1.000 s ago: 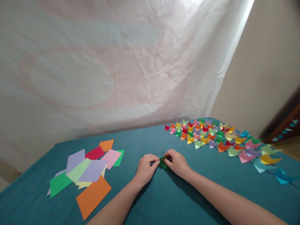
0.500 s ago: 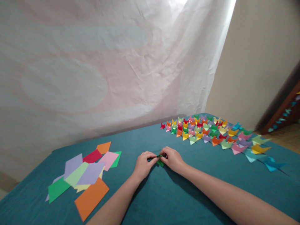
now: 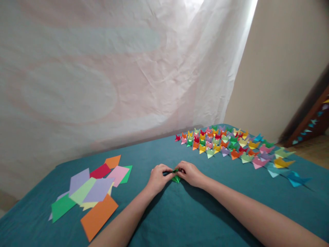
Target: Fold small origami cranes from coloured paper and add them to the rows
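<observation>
A small piece of folded green paper (image 3: 176,179) is held between my two hands just above the teal cloth, its lower point showing below the fingers. My left hand (image 3: 159,177) pinches its left side between thumb and fingers. On the right side, my right hand (image 3: 189,174) pinches it the same way, fingers curled. The fingertips hide much of the upper part, so the exact fold cannot be made out.
Loose coloured paper sheets, with an orange sheet (image 3: 99,216) nearest, lie overlapping at the left. Rows of folded paper birds, among them a blue bird (image 3: 296,179), stand at the right on the teal tablecloth (image 3: 159,219). A pale curtain (image 3: 123,75) hangs behind.
Slightly more of the green paper's lower part shows beneath my fingers. Both hands keep their pinch in nearly the same place; the whole view has shifted a little.
</observation>
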Tool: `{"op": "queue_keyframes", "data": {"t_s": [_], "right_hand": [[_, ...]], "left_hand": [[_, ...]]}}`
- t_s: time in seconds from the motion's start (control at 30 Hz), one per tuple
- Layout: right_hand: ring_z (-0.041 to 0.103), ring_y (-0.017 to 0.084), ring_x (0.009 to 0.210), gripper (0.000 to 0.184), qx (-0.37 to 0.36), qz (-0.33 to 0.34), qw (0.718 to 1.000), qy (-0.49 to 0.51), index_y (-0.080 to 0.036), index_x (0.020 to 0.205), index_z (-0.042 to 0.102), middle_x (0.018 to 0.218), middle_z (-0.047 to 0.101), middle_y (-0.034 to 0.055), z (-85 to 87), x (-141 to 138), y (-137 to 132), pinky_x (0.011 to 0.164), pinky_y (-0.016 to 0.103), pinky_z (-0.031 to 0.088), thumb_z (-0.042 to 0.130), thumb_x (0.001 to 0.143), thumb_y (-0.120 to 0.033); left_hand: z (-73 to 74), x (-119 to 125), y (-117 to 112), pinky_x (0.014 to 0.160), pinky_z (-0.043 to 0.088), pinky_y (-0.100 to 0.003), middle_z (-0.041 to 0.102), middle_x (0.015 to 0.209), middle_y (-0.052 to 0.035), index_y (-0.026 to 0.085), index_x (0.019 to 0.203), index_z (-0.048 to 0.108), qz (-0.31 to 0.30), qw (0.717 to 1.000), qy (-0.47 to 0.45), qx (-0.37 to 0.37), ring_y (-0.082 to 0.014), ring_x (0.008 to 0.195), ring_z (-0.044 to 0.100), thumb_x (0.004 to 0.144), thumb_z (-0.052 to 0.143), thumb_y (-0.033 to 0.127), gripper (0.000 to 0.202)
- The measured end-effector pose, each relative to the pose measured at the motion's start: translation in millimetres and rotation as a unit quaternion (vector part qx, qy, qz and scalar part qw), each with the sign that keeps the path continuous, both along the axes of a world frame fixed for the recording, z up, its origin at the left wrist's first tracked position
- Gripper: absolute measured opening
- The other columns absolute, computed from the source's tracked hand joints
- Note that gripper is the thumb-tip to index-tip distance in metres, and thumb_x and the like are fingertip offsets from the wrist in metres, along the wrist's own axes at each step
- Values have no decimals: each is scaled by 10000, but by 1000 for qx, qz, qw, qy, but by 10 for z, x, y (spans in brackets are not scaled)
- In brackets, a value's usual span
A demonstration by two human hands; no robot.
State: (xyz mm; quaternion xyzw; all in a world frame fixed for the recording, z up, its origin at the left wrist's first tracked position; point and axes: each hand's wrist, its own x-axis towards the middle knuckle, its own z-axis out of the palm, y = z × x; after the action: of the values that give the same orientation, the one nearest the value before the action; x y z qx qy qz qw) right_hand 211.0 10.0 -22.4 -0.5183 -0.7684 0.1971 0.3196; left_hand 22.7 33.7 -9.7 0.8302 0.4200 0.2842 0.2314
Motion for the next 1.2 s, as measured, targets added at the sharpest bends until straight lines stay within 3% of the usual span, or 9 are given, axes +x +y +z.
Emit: {"op": "queue_keyframes", "data": {"t_s": [0.23,0.7,0.87,1.2], "right_hand": [[550,128,706,131,8,-13,1000,-2,-193,846,689,771,596,21,13,-26,-23,642,218,388,563,810,-202],[540,124,658,149,33,-55,998,-18,-195,802,671,732,562,11,65,-113,-126,626,227,392,540,823,-263],[540,117,658,150,63,-59,996,17,-197,928,623,846,569,16,33,-125,-140,644,237,418,558,813,-268],[547,117,709,125,92,4,992,82,-206,906,619,874,565,21,56,-166,-135,665,229,435,517,841,-176]], "left_hand": [[-13,13,-32,825,417,-294,648,899,-15,250,869,709,17,999,19,30,-186,894,572,750,664,361,169],[-21,33,-32,820,414,-302,636,898,-11,264,888,712,32,999,39,17,-194,903,564,725,688,383,204],[4,42,-34,818,414,-304,633,903,-13,254,884,714,42,998,49,9,-197,900,561,710,697,358,203],[38,59,-36,821,413,-305,623,914,-12,287,954,707,45,996,70,-3,-202,910,558,704,685,333,256]]}}
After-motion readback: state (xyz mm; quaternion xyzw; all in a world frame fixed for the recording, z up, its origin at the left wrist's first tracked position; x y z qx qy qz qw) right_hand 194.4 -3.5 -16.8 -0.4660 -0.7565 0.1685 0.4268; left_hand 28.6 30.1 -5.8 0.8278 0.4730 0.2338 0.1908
